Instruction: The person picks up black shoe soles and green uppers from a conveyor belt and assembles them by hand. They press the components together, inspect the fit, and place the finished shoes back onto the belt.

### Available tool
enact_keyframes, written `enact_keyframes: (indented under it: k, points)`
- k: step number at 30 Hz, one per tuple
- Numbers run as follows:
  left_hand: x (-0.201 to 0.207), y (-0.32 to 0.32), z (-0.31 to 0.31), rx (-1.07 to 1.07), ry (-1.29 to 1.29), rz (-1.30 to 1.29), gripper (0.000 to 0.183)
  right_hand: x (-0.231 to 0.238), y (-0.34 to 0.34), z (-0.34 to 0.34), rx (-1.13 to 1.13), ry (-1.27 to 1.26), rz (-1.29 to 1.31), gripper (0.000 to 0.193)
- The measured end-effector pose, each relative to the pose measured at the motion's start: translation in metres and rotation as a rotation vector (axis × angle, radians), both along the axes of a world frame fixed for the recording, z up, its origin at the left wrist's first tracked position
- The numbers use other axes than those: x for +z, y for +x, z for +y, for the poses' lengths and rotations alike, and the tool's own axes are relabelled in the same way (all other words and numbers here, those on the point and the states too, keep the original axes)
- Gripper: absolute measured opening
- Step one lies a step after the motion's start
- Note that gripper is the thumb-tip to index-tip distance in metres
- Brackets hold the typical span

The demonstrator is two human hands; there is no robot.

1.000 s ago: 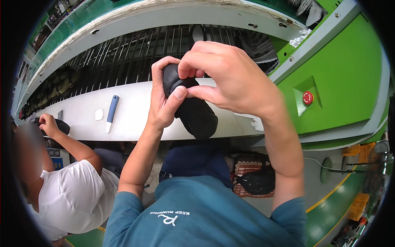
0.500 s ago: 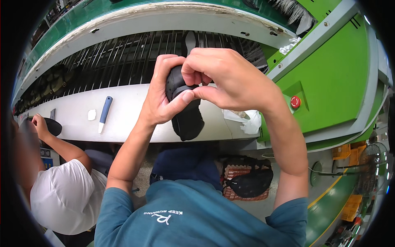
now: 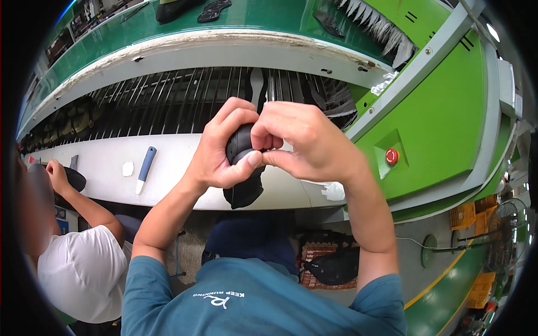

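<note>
Over the white bench I hold a black shoe (image 3: 244, 191) in both hands, its soft dark part hanging down toward me. My left hand (image 3: 210, 154) wraps round its left side, with the thumb on a dark grey edge that looks like the sole. Curled against the other side is my right hand (image 3: 311, 143), its thumb tip meeting the left thumb there and its bent fingers pressing on the shoe. The fingers hide much of the shoe's upper end. Beyond my hands a dark shoe sole (image 3: 257, 87) lies on the metal rods.
A blue-handled knife (image 3: 147, 169) and a small white piece (image 3: 128, 168) lie left on the bench (image 3: 179, 154). A green machine with a red button (image 3: 392, 156) stands at right, near white crumpled plastic (image 3: 334, 191). At far left a co-worker's hand (image 3: 56, 176) touches a dark piece.
The view has tilted, so the bench, rods and my hands sit lower in the picture, and more of the green surface beyond shows. Both hands keep nearly the same grip on the shoe.
</note>
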State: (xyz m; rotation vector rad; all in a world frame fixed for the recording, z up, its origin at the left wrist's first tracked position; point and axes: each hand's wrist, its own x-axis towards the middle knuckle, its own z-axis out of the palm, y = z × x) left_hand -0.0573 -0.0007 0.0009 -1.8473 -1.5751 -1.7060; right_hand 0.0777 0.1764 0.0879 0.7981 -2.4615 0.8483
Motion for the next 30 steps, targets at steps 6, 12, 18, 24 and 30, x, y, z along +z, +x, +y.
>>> enact_keyframes:
  k: [6, 12, 18, 24, 30]
  points:
    - [0.012, 0.002, -0.004, 0.093, 0.014, 0.065, 0.051, -0.001, 0.002, 0.001, -0.042, -0.040, 0.073, 0.030]
    - [0.000, -0.012, -0.019, 0.227, 0.048, 0.075, 0.052, -0.042, -0.012, -0.002, -0.224, -0.286, 0.095, 0.040]
    - [-0.021, -0.025, -0.036, 0.362, 0.081, -0.016, 0.057, -0.100, -0.026, -0.037, -0.188, -0.673, 0.041, 0.029]
    - [-0.043, -0.037, -0.058, 0.406, 0.091, -0.201, 0.062, -0.112, -0.045, -0.066, -0.192, -0.749, -0.006, 0.022]
    - [-0.073, -0.038, -0.073, 0.359, 0.144, -0.430, 0.063, -0.118, -0.063, -0.085, -0.194, -0.764, -0.051, 0.017]
